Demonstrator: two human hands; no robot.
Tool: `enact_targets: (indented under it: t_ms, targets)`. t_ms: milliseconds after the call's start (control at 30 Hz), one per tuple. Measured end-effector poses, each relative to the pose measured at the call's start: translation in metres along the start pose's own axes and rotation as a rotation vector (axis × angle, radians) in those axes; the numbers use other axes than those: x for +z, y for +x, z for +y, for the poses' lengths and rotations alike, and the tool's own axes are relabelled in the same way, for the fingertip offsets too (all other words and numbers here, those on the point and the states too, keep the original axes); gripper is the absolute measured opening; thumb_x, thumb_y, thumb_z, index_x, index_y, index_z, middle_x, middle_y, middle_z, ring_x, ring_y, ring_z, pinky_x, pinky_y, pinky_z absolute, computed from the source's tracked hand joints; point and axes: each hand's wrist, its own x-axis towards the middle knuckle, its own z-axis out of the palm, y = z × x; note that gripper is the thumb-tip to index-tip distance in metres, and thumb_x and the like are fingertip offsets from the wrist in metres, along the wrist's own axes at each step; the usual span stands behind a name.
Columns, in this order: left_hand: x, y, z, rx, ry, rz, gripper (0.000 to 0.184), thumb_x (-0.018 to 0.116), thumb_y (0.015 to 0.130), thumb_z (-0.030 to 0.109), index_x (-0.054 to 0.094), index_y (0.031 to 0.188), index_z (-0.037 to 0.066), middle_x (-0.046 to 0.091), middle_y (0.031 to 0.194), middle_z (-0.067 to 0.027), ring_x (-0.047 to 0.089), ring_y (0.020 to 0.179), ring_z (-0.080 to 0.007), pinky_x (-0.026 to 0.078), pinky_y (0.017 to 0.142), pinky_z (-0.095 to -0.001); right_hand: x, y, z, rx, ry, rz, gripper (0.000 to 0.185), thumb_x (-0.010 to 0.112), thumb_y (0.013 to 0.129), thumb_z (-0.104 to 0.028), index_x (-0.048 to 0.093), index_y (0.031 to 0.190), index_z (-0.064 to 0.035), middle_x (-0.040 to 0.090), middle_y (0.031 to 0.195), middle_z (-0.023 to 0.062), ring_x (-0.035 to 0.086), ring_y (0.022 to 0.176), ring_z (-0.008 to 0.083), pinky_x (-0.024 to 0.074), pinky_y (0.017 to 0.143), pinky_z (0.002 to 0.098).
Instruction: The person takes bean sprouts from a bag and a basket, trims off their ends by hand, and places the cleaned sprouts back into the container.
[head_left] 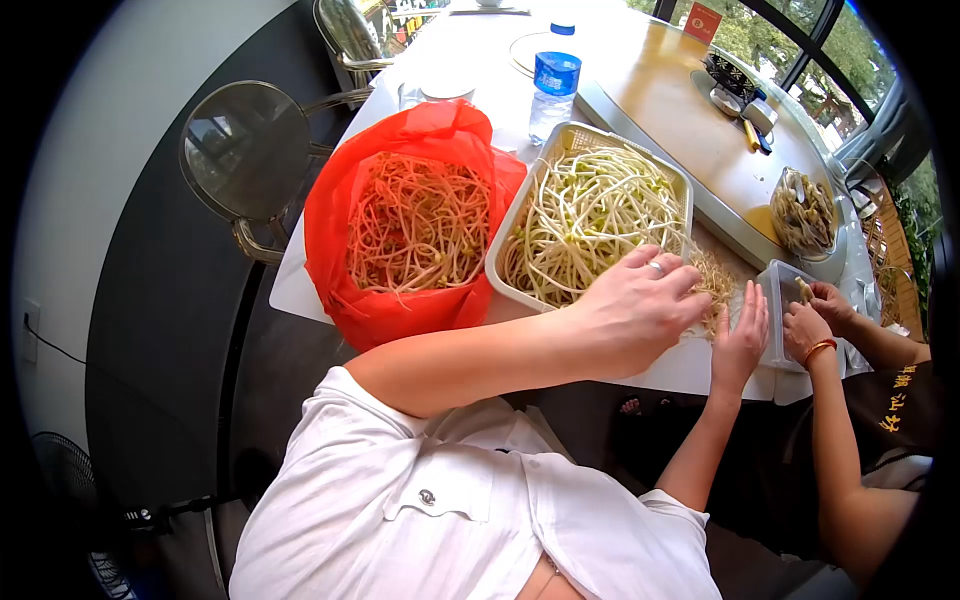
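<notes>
My left hand [645, 310], with a ring on one finger, reaches across the front right corner of a white plastic basket [512, 285]. Its fingers are curled together; whatever they pinch is hidden. Long pale bean sprouts [600, 210] with yellow-green heads fill the basket. Beside that hand, a heap of thin brownish root ends [714, 275] lies on the table. My right hand [740, 340] is held upright just right of the left one, fingers stretched out and nothing visible in it. Left of the basket stands an open red plastic bag [400, 318] full of more sprouts [420, 225].
At right, a co-worker's hands [812, 325] hold a small pale piece by a clear plastic box [778, 290]. A water bottle [553, 95] stands behind the basket. The round turntable [665, 80] bears a container of brownish food [803, 212]. A chair [245, 150] is at left.
</notes>
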Motion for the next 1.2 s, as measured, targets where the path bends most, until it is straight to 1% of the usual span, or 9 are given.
enact_targets:
  t_ms: [33,100,200,367,500,633,733,967,1200]
  targets:
    - [-0.014,-0.017,-0.003,-0.078,-0.015,0.052,0.047,0.069,0.072,0.016,0.053,0.116,0.009,0.055,0.114,-0.0104,0.05,0.11,-0.0264,0.037,0.096,-0.0397,0.002,-0.004,0.004,-0.003,0.014,-0.011,0.041,0.051,0.09,-0.016,0.046,0.13,-0.008,0.052,0.126,0.0118,0.054,0.109,0.0295,0.0386,0.096,0.0394]
    - [-0.042,-0.055,-0.025,-0.239,0.055,0.187,0.032,0.069,0.073,0.013,0.061,0.104,0.009,0.06,0.101,-0.0065,0.058,0.095,-0.0245,0.042,0.087,-0.0388,0.003,-0.01,0.006,0.348,0.385,-0.265,0.042,0.054,0.089,-0.015,0.045,0.13,-0.0105,0.047,0.131,0.0127,0.058,0.099,0.0258,0.0456,0.085,0.0361]
    - [-0.081,-0.116,-0.077,-0.568,0.256,0.277,0.011,0.064,0.076,0.009,0.064,0.087,0.005,0.062,0.083,-0.0086,0.06,0.08,-0.0247,0.045,0.074,-0.0365,-0.001,-0.01,-0.018,0.331,0.468,-0.04,0.04,0.054,0.089,-0.011,0.046,0.129,-0.01,0.045,0.132,0.0126,0.059,0.09,0.0213,0.0489,0.076,0.0325]
    - [-0.101,-0.186,-0.118,-0.949,0.151,0.06,0.016,0.064,0.074,0.013,0.065,0.087,0.004,0.063,0.083,-0.012,0.061,0.076,-0.0272,0.048,0.071,-0.0363,0.008,-0.01,-0.034,0.264,0.467,0.101,0.039,0.054,0.088,-0.007,0.048,0.127,-0.008,0.047,0.128,0.0116,0.059,0.091,0.0203,0.0494,0.076,0.0312]
    - [-0.094,-0.195,-0.132,-0.901,0.149,-0.071,0.017,0.063,0.075,0.013,0.065,0.088,0.003,0.065,0.083,-0.0144,0.062,0.079,-0.029,0.048,0.072,-0.0368,0.004,-0.006,-0.046,0.244,0.517,0.09,0.037,0.053,0.088,-0.004,0.05,0.125,-0.006,0.048,0.127,0.012,0.059,0.09,0.02,0.0499,0.077,0.0304]
    - [-0.106,-0.191,-0.134,-0.926,0.082,0.269,0.014,0.058,0.082,0.004,0.063,0.094,-0.001,0.065,0.084,-0.0136,0.063,0.081,-0.0282,0.049,0.073,-0.0333,0.0,-0.009,-0.04,0.246,0.501,0.095,0.034,0.053,0.086,-0.002,0.052,0.121,-0.0041,0.05,0.123,0.012,0.06,0.086,0.0201,0.0503,0.076,0.0297]
    - [-0.099,-0.192,-0.147,-0.652,0.158,0.122,0.025,0.057,0.08,0.001,0.06,0.104,0.005,0.061,0.092,-0.013,0.06,0.087,-0.0293,0.048,0.075,-0.0349,0.002,-0.013,-0.035,0.286,0.501,0.064,0.034,0.054,0.086,-0.001,0.053,0.119,-0.0033,0.052,0.121,0.0118,0.06,0.083,0.0197,0.05,0.075,0.0293]
    - [-0.088,-0.187,-0.161,-0.492,0.334,-0.076,0.026,0.059,0.076,0.001,0.063,0.098,0.013,0.054,0.08,-0.0094,0.059,0.077,-0.0288,0.048,0.065,-0.0379,-0.003,-0.017,-0.034,0.326,0.509,0.073,0.032,0.054,0.086,-0.004,0.053,0.118,-0.0027,0.055,0.118,0.0107,0.059,0.078,0.018,0.0485,0.073,0.0289]
    - [-0.112,-0.172,-0.151,-0.425,0.29,0.132,0.014,0.064,0.077,0.007,0.065,0.09,0.009,0.053,0.077,-0.0082,0.057,0.069,-0.0261,0.047,0.059,-0.0347,-0.001,-0.021,-0.029,0.358,0.509,0.059,0.03,0.055,0.086,-0.005,0.055,0.116,-0.0035,0.058,0.115,0.0084,0.058,0.073,0.0162,0.0474,0.071,0.0274]
